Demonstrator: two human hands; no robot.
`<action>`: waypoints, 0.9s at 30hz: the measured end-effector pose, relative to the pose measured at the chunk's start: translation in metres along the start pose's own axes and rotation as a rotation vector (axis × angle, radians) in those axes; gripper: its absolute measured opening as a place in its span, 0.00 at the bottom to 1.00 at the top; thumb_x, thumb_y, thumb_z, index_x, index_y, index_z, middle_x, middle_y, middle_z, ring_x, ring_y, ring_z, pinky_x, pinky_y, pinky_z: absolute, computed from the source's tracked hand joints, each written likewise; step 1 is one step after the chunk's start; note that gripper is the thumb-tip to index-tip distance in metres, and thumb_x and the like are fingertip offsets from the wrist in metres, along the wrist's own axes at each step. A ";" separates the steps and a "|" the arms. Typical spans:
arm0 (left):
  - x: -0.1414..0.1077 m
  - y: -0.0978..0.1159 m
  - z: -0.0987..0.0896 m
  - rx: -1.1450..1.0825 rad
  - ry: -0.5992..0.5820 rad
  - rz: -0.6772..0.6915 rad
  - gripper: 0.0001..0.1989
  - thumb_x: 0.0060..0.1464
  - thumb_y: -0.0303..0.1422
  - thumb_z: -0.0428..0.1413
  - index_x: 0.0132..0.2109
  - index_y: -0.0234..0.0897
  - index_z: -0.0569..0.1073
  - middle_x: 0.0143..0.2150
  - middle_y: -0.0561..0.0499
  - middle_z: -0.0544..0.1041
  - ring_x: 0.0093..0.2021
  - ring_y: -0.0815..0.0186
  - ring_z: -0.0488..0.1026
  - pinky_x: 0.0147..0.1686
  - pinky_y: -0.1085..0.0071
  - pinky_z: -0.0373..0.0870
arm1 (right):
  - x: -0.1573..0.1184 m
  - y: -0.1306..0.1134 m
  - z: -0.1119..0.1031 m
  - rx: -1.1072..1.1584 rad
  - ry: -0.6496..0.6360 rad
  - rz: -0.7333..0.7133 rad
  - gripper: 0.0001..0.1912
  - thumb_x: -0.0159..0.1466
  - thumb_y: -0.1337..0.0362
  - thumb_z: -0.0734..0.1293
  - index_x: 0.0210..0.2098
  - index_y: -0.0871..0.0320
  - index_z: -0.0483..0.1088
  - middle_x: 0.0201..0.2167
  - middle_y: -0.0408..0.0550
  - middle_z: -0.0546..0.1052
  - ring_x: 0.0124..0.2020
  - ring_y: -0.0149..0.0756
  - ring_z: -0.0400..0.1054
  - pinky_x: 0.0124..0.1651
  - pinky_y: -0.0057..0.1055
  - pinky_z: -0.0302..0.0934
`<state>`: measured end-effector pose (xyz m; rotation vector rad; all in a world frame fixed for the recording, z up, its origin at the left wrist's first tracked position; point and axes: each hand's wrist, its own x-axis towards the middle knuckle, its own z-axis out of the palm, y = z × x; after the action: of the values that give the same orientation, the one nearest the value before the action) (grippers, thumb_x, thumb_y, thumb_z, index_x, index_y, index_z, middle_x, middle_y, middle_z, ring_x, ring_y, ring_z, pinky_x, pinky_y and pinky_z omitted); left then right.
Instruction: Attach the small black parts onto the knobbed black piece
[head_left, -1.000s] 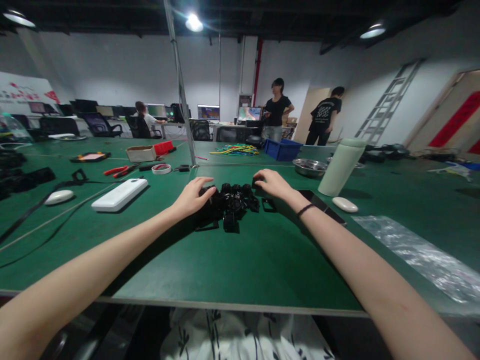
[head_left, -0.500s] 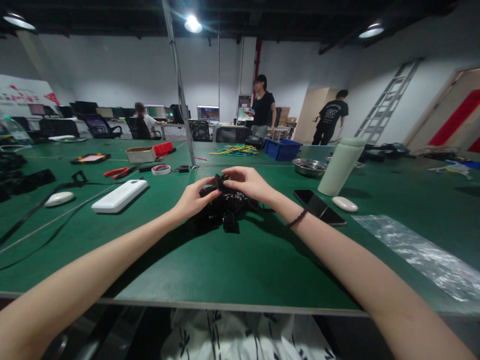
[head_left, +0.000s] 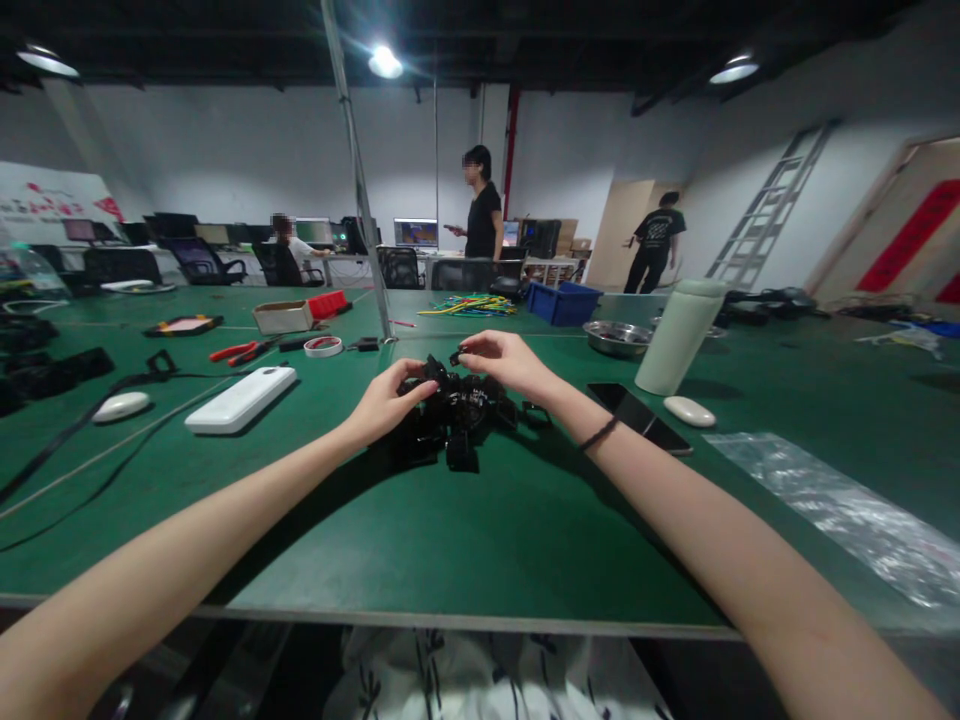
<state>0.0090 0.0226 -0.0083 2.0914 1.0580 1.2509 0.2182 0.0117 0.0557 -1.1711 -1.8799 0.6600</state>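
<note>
A black mechanical assembly [head_left: 465,405] with several jutting parts rests on the green table in front of me; its exact kind is hard to make out. My left hand [head_left: 391,402] is closed around its upper left side, thumb towards me. Just above the assembly, my right hand [head_left: 506,362] pinches a small black part [head_left: 454,356] between thumb and fingertips. A narrow gap shows between that part and the assembly. A dark band circles my right forearm.
Right of my arms are a phone [head_left: 637,418], a pale green bottle [head_left: 681,338], a metal bowl [head_left: 619,338] and a plastic bag [head_left: 832,510]. On the left lie a white power bank [head_left: 241,400] and red-handled pliers [head_left: 241,352]. A metal pole [head_left: 360,180] rises behind the assembly.
My right hand has drawn slightly up and away from the assembly with the small black part, which now shows apart from it. In the background, a standing person has moved left.
</note>
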 end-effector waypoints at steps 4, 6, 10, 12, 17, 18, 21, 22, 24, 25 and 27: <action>-0.003 0.004 0.000 0.095 -0.039 0.023 0.22 0.52 0.48 0.55 0.46 0.36 0.70 0.45 0.47 0.77 0.48 0.58 0.73 0.51 0.62 0.67 | -0.002 0.004 -0.015 -0.503 -0.082 0.004 0.13 0.60 0.67 0.68 0.45 0.65 0.74 0.45 0.57 0.79 0.44 0.40 0.73 0.47 0.32 0.65; -0.003 0.007 0.000 0.149 -0.056 0.045 0.21 0.53 0.47 0.54 0.47 0.37 0.70 0.45 0.47 0.77 0.48 0.58 0.73 0.50 0.62 0.68 | -0.004 0.008 -0.016 -0.667 -0.151 0.024 0.13 0.59 0.67 0.68 0.43 0.64 0.75 0.43 0.57 0.79 0.43 0.42 0.74 0.45 0.31 0.65; -0.002 0.009 0.002 0.238 -0.082 0.101 0.21 0.53 0.45 0.54 0.49 0.36 0.71 0.47 0.45 0.77 0.49 0.57 0.73 0.51 0.61 0.68 | -0.006 0.012 -0.011 -0.711 -0.253 0.048 0.12 0.57 0.66 0.70 0.41 0.62 0.77 0.38 0.54 0.81 0.39 0.41 0.75 0.39 0.28 0.65; 0.000 0.008 0.003 0.276 -0.086 0.121 0.21 0.53 0.45 0.54 0.49 0.35 0.71 0.47 0.45 0.77 0.49 0.56 0.72 0.51 0.60 0.67 | -0.007 0.011 -0.009 -0.718 -0.262 0.041 0.14 0.58 0.65 0.69 0.43 0.61 0.76 0.39 0.53 0.80 0.40 0.40 0.75 0.39 0.27 0.65; 0.002 0.005 0.006 0.322 -0.059 0.130 0.20 0.55 0.44 0.53 0.49 0.36 0.71 0.47 0.44 0.77 0.48 0.56 0.72 0.51 0.59 0.67 | -0.002 0.011 -0.010 -0.736 -0.204 0.000 0.18 0.64 0.62 0.65 0.51 0.64 0.71 0.48 0.58 0.77 0.48 0.42 0.72 0.50 0.32 0.63; 0.002 0.005 0.006 0.323 -0.053 0.127 0.20 0.55 0.45 0.53 0.48 0.36 0.71 0.47 0.44 0.77 0.48 0.56 0.72 0.51 0.59 0.67 | 0.000 0.013 -0.009 -0.740 -0.199 -0.008 0.18 0.64 0.63 0.64 0.52 0.64 0.70 0.50 0.59 0.76 0.50 0.43 0.71 0.52 0.33 0.62; 0.003 0.005 0.004 0.310 -0.033 0.107 0.20 0.55 0.45 0.52 0.48 0.36 0.71 0.47 0.44 0.76 0.49 0.57 0.72 0.52 0.59 0.67 | 0.008 0.021 -0.004 -0.746 -0.211 -0.025 0.19 0.64 0.65 0.64 0.54 0.65 0.68 0.54 0.60 0.73 0.55 0.44 0.67 0.56 0.34 0.59; 0.004 0.005 0.003 0.299 -0.022 0.097 0.20 0.56 0.45 0.52 0.48 0.36 0.71 0.48 0.44 0.76 0.50 0.57 0.72 0.52 0.59 0.67 | 0.011 0.024 -0.002 -0.746 -0.221 -0.026 0.20 0.64 0.66 0.64 0.55 0.66 0.68 0.55 0.60 0.72 0.56 0.44 0.66 0.57 0.34 0.58; 0.005 0.005 0.001 0.276 0.008 0.074 0.21 0.56 0.45 0.51 0.49 0.35 0.70 0.49 0.44 0.76 0.51 0.57 0.72 0.53 0.60 0.66 | 0.018 0.029 0.002 -0.743 -0.253 -0.025 0.21 0.64 0.68 0.63 0.57 0.65 0.66 0.58 0.59 0.70 0.58 0.43 0.64 0.59 0.33 0.57; 0.006 0.005 -0.001 0.266 0.026 0.065 0.21 0.56 0.45 0.51 0.50 0.35 0.70 0.50 0.44 0.76 0.52 0.57 0.72 0.54 0.60 0.66 | 0.021 0.031 0.004 -0.740 -0.276 -0.023 0.22 0.64 0.68 0.64 0.57 0.64 0.66 0.58 0.58 0.70 0.59 0.42 0.64 0.59 0.31 0.57; 0.009 0.004 -0.005 0.261 0.068 0.052 0.21 0.56 0.45 0.51 0.50 0.35 0.69 0.51 0.44 0.75 0.53 0.57 0.71 0.54 0.61 0.66 | 0.027 0.032 0.006 -0.735 -0.334 -0.010 0.21 0.63 0.69 0.64 0.56 0.61 0.68 0.57 0.55 0.71 0.57 0.40 0.66 0.56 0.28 0.59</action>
<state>0.0082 0.0275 0.0010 2.2958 1.2631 1.2749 0.2218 0.0498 0.0372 -1.5636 -2.5215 0.1424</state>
